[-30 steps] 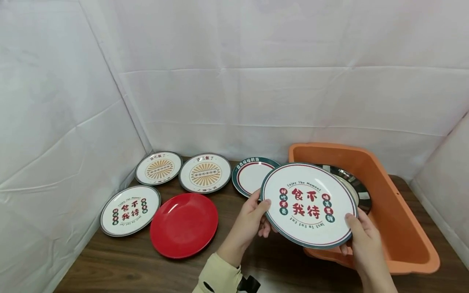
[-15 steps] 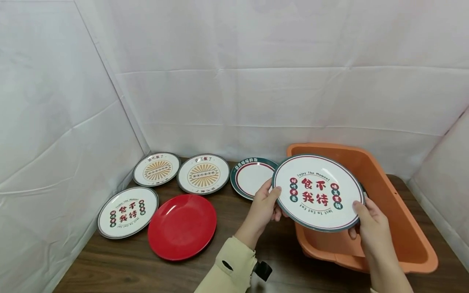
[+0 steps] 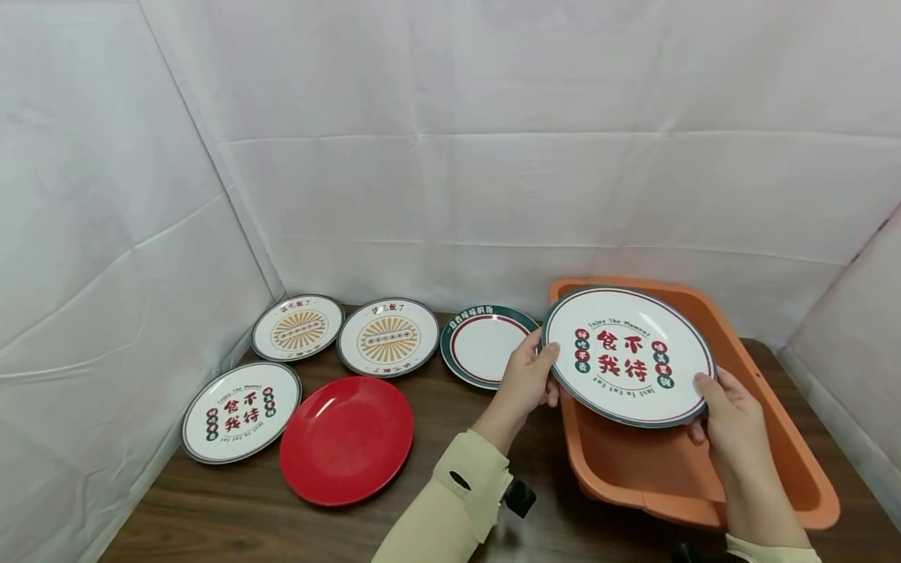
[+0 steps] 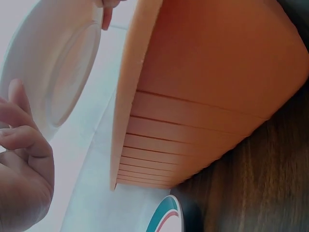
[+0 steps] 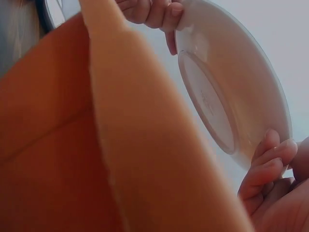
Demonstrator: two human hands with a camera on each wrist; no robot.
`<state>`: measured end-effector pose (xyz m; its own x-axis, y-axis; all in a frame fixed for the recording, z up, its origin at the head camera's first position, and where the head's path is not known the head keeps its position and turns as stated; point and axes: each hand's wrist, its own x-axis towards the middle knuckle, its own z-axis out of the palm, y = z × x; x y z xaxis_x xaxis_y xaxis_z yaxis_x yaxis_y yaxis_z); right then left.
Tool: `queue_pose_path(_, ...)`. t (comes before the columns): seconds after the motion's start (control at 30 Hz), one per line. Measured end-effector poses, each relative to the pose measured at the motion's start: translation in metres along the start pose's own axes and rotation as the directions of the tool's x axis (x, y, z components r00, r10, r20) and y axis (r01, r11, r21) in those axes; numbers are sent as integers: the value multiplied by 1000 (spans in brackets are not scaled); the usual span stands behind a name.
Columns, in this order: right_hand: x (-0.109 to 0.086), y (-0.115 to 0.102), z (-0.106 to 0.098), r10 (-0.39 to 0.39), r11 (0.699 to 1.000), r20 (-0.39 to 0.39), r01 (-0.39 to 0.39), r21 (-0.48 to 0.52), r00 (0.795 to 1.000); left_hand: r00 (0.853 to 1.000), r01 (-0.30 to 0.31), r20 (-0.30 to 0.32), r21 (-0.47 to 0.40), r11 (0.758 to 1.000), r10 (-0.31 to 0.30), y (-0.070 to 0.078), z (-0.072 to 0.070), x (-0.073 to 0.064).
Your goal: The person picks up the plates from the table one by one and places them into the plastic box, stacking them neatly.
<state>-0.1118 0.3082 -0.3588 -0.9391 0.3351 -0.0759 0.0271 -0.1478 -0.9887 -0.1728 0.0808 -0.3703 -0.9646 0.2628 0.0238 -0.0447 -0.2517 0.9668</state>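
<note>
A white plate [image 3: 629, 356] with a green rim and red characters is held up over the orange basin [image 3: 633, 469], tilted so its printed face shows. My left hand [image 3: 526, 377] pinches its left edge, thumb on the face and fingers beneath. At its lower right edge my right hand [image 3: 735, 418] grips it the same way. From below, the left wrist view shows the plate's plain underside [image 4: 75, 72] with its foot ring. The same underside [image 5: 227, 72] fills the upper right of the right wrist view, with the curled fingers [image 5: 265, 174] at its rim.
On the wooden table [image 3: 211, 516], a green-rimmed plate [image 3: 486, 352] lies left of the basin. Farther left are two sunburst plates [image 3: 389, 336], a plate with red characters [image 3: 242, 412] and a red plate [image 3: 346, 440]. White cloth walls [image 3: 493, 188] stand behind and at the sides.
Both hands have carried the plate to the right and away from me, farther over the basin. A black-rimmed plate seen in the basin earlier is now hidden behind it.
</note>
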Motion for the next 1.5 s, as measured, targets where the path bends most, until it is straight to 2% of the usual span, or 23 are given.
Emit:
queue_pose_path(0.13, 2, 0, -2, -1, 1000, -9, 1, -9, 1000, 999, 32, 14, 11, 999, -32, -1, 1, 2)
queue_pose_path(0.33, 7, -1, -3, 6, 999, -20, -7, -49, 1000, 999, 46, 21, 48, 998, -47, -4, -1, 6)
queue_pose_path(0.53, 9, 1, -3, 8, 999, -41, -9, -43, 999, 998, 53, 40, 72, 996, -56, -3, 0, 12)
queue_pose_path(0.8, 14, -2, -5, -21, 999, -43, 19, -47, 999, 999, 40, 30, 113, 993, -44, 0, 3, 18)
queue_pose_path(0.97, 17, -5, -9, 12, 999, -41, -14, -49, 999, 999, 44, 18, 126, 991, -47, 4, 9, 20)
queue_pose_path(1.07, 19, -7, -12, 22, 999, -51, -24, -41, 998, 998, 69, 1, 146, 987, -70, 7, 13, 21)
queue_pose_path(1.17, 21, -10, -15, 26, 995, -75, -33, -92, 997, 995, 97, -11, 164, 982, -96, 10, 17, 24)
queue_pose_path(1.3, 23, -15, -22, -9, 992, -59, 1, -124, 998, 995, 97, 1, 162, 982, -98, 15, 23, 26)
queue_pose_path(1.4, 24, -19, -26, -48, 993, -26, 45, -105, 999, 996, 80, 19, 144, 986, -84, 21, 28, 29)
queue_pose_path(1.5, 26, -23, -30, -53, 991, -12, 51, -120, 999, 997, 76, 16, 130, 989, -79, 25, 33, 30)
